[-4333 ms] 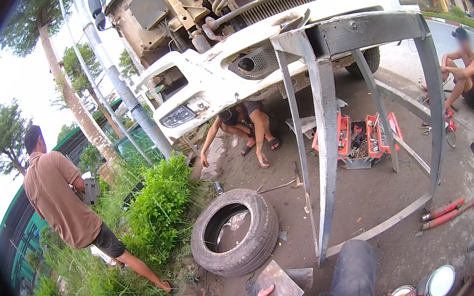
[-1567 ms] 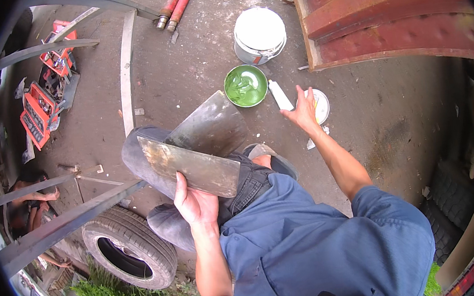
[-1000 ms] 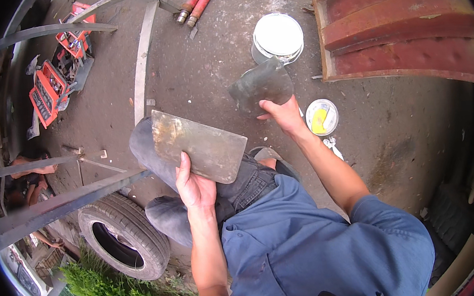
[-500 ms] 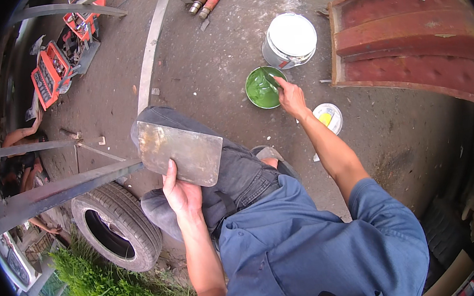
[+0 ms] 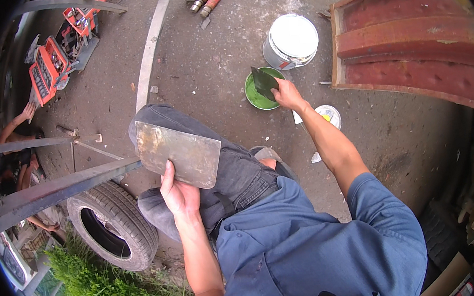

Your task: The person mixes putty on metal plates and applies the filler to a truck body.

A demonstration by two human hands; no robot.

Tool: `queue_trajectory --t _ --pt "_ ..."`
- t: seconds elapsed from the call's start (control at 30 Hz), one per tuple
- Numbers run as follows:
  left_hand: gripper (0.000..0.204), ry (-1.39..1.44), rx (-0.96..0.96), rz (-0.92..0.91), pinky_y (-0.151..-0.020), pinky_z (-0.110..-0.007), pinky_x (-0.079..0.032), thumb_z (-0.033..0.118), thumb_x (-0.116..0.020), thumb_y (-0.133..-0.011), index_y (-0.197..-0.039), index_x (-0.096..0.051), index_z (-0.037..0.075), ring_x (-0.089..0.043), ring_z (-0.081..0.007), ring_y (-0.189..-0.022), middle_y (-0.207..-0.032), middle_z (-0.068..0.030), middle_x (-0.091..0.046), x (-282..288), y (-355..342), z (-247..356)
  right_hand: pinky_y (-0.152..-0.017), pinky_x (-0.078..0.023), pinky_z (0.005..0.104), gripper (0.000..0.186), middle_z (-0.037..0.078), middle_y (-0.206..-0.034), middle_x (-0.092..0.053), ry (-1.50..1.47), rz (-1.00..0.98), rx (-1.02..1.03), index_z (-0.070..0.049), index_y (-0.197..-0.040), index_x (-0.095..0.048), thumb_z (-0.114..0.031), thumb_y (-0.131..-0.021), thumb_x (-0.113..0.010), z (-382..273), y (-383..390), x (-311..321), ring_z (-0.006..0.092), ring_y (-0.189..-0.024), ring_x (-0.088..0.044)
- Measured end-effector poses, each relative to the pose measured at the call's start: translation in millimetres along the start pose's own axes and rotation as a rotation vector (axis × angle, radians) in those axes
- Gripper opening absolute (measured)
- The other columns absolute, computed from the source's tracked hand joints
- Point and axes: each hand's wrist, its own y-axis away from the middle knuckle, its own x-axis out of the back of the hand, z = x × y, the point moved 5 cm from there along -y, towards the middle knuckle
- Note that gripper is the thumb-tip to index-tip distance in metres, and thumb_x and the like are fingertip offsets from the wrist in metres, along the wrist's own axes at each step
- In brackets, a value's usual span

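Pinching a dark scraper (image 5: 265, 83) over a round tin (image 5: 267, 108) of green paste (image 5: 256, 97) are the right hand's (image 5: 287, 94) fingers; the left hand's (image 5: 181, 195) clasp a flat plate (image 5: 183, 150) above dark trousers (image 5: 245, 173).

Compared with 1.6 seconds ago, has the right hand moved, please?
Yes: the right hand has moved up and left in view, closer to the green-paste can.
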Motion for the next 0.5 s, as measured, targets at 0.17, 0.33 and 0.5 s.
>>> queue_trajectory --t 0.17,0.33,0.5 --pt "0.037 0.006 0.000 0.004 -0.112 -0.045 -0.036 0.014 -0.057 -0.097 -0.132 -0.052 0.003 -0.053 -0.0254 -0.124 -0.131 -0.0087 -0.059 0.6 0.2 0.2 -0.069 -0.053 0.0405 0.029 0.017 -0.081 -0.069 -0.107 -0.001 0.003 -0.001 -0.111 -0.061 -0.003 -0.082 -0.061 0.9 -1.7 -12.1 0.0299 -0.074 -0.069" --pt "0.036 0.018 0.017 -0.019 -0.112 -0.045 -0.035 0.016 -0.054 -0.099 -0.133 -0.052 0.004 -0.053 -0.0255 -0.125 -0.132 -0.0084 -0.059 -1.1 -0.7 -1.1 -0.060 -0.052 0.0349 0.024 0.013 -0.076 -0.067 -0.183 0.055 -0.071 0.002 -0.106 -0.061 -0.003 -0.082 -0.061 6.4 3.1 -29.8 0.0191 -0.062 -0.067" --pt "0.037 0.103 0.066 -0.026 -0.111 -0.046 -0.035 0.025 -0.048 -0.102 -0.133 -0.052 0.004 -0.052 -0.0268 -0.125 -0.132 -0.0089 -0.059 -22.5 -2.4 0.6 -0.069 -0.056 0.0409 0.033 0.018 -0.089 -0.070 -0.368 0.006 -0.290 0.001 -0.113 -0.060 -0.004 -0.080 -0.057 -2.2 10.8 -37.9 0.0317 -0.077 -0.070"
